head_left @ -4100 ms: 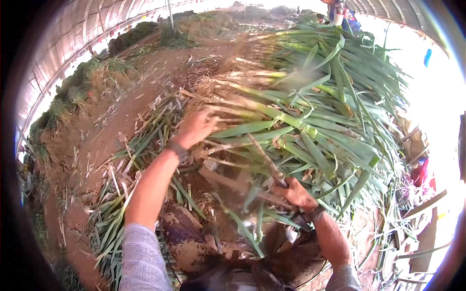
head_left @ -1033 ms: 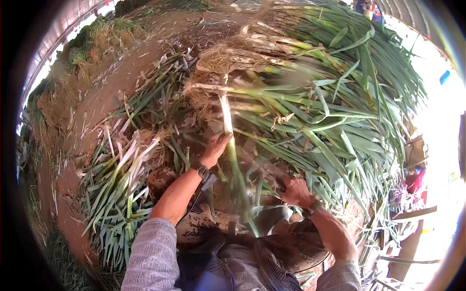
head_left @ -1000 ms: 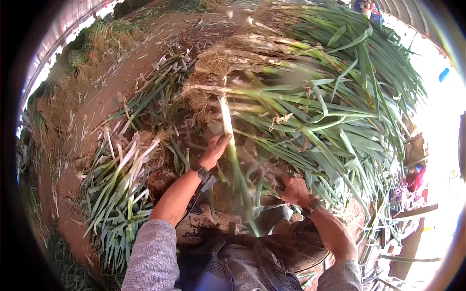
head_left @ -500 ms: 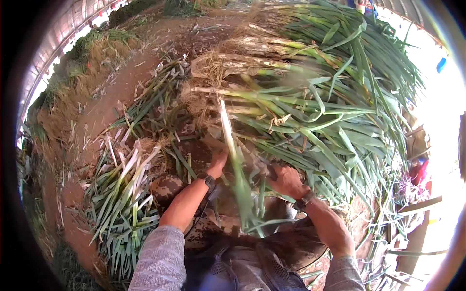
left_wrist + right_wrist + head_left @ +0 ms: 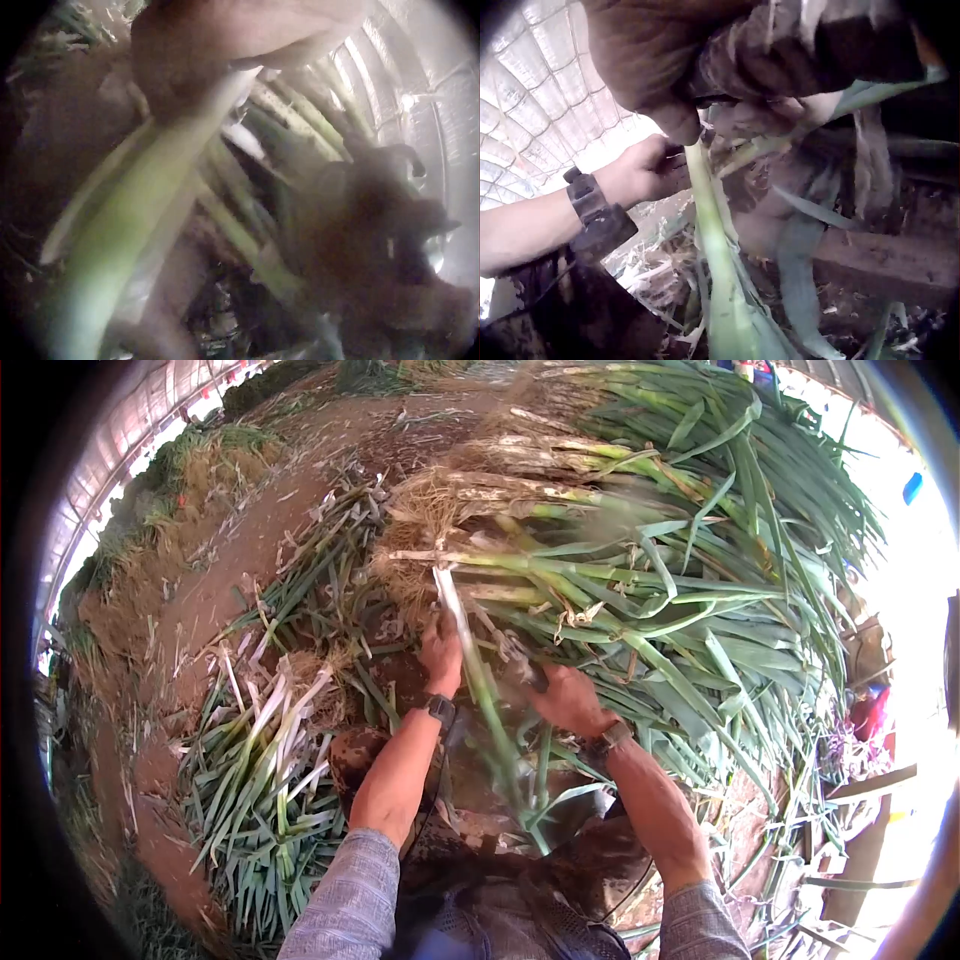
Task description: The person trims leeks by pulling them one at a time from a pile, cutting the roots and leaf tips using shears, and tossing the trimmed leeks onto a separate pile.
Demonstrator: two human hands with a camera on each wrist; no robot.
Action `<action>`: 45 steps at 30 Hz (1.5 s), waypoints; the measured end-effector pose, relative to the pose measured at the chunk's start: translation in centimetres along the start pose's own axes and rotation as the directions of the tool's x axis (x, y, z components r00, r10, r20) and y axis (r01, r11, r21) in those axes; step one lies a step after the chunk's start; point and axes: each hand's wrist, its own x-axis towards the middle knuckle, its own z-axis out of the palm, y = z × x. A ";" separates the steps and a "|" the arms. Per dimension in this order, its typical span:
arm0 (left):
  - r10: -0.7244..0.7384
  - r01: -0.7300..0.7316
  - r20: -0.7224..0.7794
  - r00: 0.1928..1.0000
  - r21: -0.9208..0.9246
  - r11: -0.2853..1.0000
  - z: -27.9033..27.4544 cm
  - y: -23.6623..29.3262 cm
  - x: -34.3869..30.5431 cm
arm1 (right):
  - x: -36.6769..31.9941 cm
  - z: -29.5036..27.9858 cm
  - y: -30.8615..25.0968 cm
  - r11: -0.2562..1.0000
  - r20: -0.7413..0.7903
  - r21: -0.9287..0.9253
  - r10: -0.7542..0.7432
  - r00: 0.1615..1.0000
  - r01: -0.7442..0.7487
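In the head view my left hand (image 5: 441,652) grips a leek (image 5: 480,685) by its pale stalk, the leaves hanging towards my lap. The left wrist view shows that hand (image 5: 240,41) over the blurred green stalk (image 5: 127,217). My right hand (image 5: 568,700) is beside the leek, fingers curled round a dirt-caked tool (image 5: 512,655). In the right wrist view this hand (image 5: 641,64) has its thumb tip at the stalk (image 5: 712,225), close to the left hand (image 5: 641,174). The fingers hide part of the tool.
A large leek pile (image 5: 690,600) lies at upper right, its roots towards the left. Leeks with white stalks (image 5: 265,715) lie at lower left. Leaf scraps litter the brown soil (image 5: 190,610). My knees in patterned trousers (image 5: 357,755) are below the hands.
Earlier my left hand reached among the pile's roots; it now grips a separate leek. Over the last half second both hands have moved up and left in the head view, with the leek.
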 end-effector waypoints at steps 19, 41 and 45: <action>-0.378 0.273 0.609 0.698 0.263 0.926 -4.8 -10.1 -10.9 | -4.3 1.1 4.0 0.975 0.069 -0.221 0.032 0.997 -0.016; -0.552 0.789 0.594 0.586 -0.264 0.554 -6.7 -4.7 -9.7 | -7.1 1.0 5.5 0.976 0.080 -0.108 -0.179 0.981 0.187; -0.510 0.829 0.727 0.460 -0.145 0.540 -6.5 -1.3 -10.8 | -6.7 0.5 4.4 0.949 0.085 -0.229 -0.200 0.976 0.215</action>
